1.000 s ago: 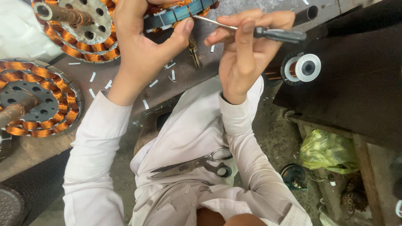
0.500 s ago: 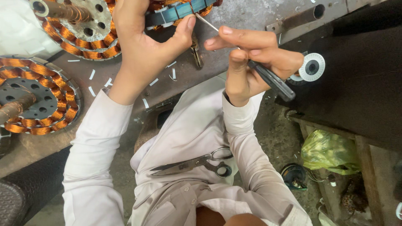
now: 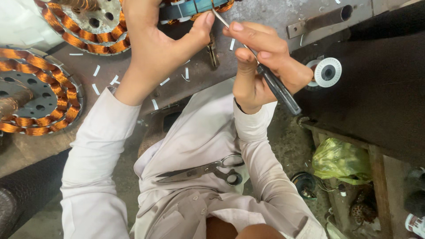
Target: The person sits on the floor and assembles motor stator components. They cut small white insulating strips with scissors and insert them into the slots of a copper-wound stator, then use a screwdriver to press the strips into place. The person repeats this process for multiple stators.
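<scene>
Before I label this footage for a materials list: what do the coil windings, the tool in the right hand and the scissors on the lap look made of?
Coil windings: likely enamelled copper wire, glossy orange-brown strands.
Tool in the right hand: thin bare metal shaft, shiny grey; dark handle, material unclear.
Scissors: steel, dull grey blades, dark handle loops, perhaps coated.

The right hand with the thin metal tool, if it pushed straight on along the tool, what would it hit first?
The right hand aims its thin dark-handled metal tool up-left; the tip already meets the blue-lined copper-wound stator steadied by the left hand. Exact depth is unclear.
</scene>
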